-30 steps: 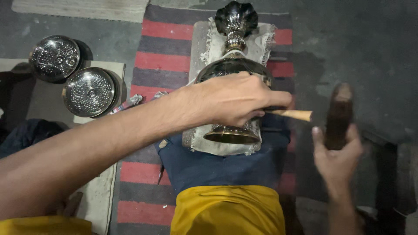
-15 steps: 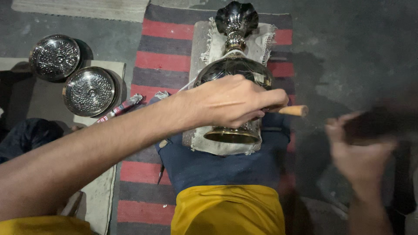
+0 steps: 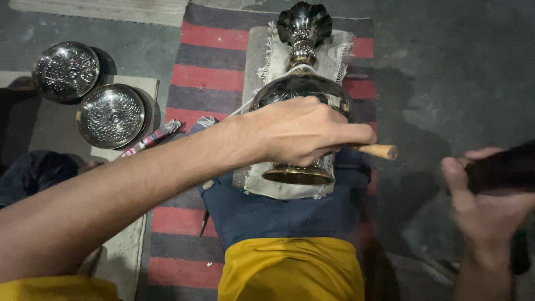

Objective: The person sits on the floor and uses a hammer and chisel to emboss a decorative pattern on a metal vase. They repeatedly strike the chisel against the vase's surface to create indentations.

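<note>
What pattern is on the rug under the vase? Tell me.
Red and dark grey stripes on the rug, head view.

A dark, glossy metal vase (image 3: 304,89) with a brass-gold rim lies on a frayed off-white cloth (image 3: 267,50), over a rug (image 3: 214,72) striped in red and dark grey. At far left, two silver dishes (image 3: 111,114) carry embossed, dotted floral patterns. A pale wooden handle (image 3: 379,150) shows at right, above navy and mustard-yellow fabric (image 3: 290,270). The floor (image 3: 446,56) is mottled grey.
</note>
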Demonstrator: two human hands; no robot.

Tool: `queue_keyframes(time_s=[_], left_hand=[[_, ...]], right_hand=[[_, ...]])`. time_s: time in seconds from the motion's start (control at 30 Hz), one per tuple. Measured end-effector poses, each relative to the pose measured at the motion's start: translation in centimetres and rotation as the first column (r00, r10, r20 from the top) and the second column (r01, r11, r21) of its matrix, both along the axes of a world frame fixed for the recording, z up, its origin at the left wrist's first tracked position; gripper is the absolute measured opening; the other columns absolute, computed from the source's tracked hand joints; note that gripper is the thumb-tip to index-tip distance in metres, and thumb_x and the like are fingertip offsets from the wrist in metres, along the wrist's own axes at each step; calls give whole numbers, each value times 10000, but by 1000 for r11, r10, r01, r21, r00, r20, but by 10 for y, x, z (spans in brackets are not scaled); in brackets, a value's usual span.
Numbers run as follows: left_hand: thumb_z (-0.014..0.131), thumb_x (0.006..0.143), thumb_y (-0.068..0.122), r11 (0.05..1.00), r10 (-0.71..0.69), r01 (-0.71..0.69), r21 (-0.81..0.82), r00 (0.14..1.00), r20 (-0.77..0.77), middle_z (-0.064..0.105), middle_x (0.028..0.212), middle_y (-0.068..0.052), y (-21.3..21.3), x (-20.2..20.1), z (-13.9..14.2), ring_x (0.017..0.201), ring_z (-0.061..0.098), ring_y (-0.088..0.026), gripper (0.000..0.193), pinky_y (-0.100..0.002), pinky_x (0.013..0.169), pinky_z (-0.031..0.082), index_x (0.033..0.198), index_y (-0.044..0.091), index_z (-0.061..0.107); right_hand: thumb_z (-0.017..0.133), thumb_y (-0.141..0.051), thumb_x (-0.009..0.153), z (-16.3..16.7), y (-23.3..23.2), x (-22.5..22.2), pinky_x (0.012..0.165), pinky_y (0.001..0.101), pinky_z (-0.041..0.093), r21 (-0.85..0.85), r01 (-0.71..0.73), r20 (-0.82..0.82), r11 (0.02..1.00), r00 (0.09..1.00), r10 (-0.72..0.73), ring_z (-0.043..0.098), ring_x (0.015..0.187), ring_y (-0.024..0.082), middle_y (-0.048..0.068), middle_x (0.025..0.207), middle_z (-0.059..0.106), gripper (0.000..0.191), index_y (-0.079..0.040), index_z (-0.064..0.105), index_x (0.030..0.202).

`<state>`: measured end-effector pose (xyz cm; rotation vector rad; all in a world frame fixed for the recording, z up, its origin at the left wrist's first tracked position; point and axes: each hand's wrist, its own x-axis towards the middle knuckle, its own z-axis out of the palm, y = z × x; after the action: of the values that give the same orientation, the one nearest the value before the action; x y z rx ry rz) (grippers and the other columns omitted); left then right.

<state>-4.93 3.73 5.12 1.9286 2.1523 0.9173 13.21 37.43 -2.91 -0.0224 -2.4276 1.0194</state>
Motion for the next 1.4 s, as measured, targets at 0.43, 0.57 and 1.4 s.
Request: queue_keyframes(time_s=[0.43, 0.57, 1.4], left_hand=[[581, 906, 54, 999, 9, -9, -53, 1000, -13, 690, 789, -117, 3, 2, 15, 690, 707, -364, 359, -498, 575, 519, 1255, 137, 560], [607, 974, -25, 957, 95, -105, 270, 994, 50, 718, 1014, -139, -23, 12, 35, 913, 738, -319, 338, -387, 778, 586, 1265, 123, 519], [660, 1026, -34, 659, 28, -646, 386, 534, 845, 746, 1155, -137, -37, 52, -75, 1069, 743, -202, 464, -326, 988, 621, 1471, 4, 532]], right_hand=[[779, 5, 972, 19, -26, -9, 706, 331, 572, 459, 69, 41, 886, 994, -98, 701, 779, 215, 104, 852, 674, 157, 7, 637, 1038], [826, -44, 945, 15, -41, -13, 648, 397, 556, 269, 125, 214, 955, 959, -186, 688, 703, 243, 141, 787, 669, 219, 44, 626, 946], [648, -85, 1005, -24, -73, -71, 638, 407, 588, -858, 148, 332, 492, 890, 311, 687, 760, 267, 105, 891, 655, 115, -27, 564, 1058]])
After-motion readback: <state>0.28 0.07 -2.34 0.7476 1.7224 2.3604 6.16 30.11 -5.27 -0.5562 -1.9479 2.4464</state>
